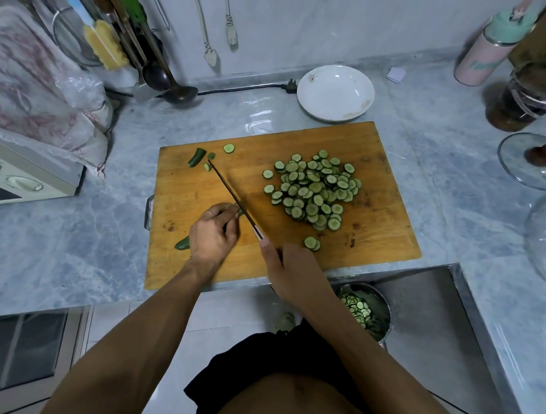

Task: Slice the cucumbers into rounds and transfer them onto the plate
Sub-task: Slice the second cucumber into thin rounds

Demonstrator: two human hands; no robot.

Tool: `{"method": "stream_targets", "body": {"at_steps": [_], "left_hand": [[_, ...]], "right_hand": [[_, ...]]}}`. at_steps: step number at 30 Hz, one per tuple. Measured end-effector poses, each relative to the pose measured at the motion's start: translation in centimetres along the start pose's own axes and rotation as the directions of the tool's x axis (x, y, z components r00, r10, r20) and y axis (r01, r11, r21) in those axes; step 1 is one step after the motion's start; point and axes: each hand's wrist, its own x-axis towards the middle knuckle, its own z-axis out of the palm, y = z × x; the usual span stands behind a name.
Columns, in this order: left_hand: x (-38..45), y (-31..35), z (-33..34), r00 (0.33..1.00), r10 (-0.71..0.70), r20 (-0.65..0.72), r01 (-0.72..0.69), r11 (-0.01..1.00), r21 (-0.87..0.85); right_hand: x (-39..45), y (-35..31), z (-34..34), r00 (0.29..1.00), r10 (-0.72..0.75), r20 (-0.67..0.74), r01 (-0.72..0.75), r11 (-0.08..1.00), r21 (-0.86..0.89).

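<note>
A wooden cutting board (372,238) lies on the marble counter. My left hand (213,234) grips a cucumber (182,244) whose dark green end sticks out below my palm. My right hand (289,269) holds the knife (232,194) by its handle, the blade edge-on beside my left fingertips. A big pile of cucumber rounds (315,189) covers the board's right half, with two more rounds (312,243) near my right hand. A cucumber end piece (196,157) and a few loose slices (229,148) lie at the board's far left. The white plate (335,92) stands behind the board.
A steel bowl (382,306) holding cucumber slices sits in the sink below the board. A ladle (176,92), hanging utensils and a power cord are at the back. Glass lids (527,160), a dark jar and a pink bottle (484,56) stand on the right. An appliance (28,179) sits left.
</note>
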Motion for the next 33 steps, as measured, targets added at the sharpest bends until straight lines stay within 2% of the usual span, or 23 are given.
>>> {"method": "stream_targets", "body": {"at_steps": [10,17,21,27,33], "left_hand": [[0.0,-0.4,0.2,0.999,0.034,0.009,-0.034,0.999,0.028],[-0.1,-0.9,1.0,1.0,0.022,0.013,-0.022,1.0,-0.012],[0.0,-0.7,1.1,1.0,0.017,0.011,-0.017,1.0,0.008],[-0.2,-0.6,0.8,0.998,0.061,-0.008,-0.061,0.998,0.021],[-0.8,-0.2,0.5,0.999,0.05,-0.006,-0.05,0.999,0.002]], "right_hand": [[-0.3,-0.5,-0.5,0.999,-0.047,0.027,0.047,0.999,-0.009],[1.3,-0.4,-1.0,0.996,-0.003,0.087,-0.001,0.999,0.037],[2.8,-0.3,0.7,0.995,0.014,0.095,-0.013,1.0,-0.013],[2.8,-0.3,2.1,0.997,0.009,0.076,-0.009,1.0,0.003],[2.3,0.5,1.5,1.0,0.019,0.0,-0.019,0.999,0.03]]}}
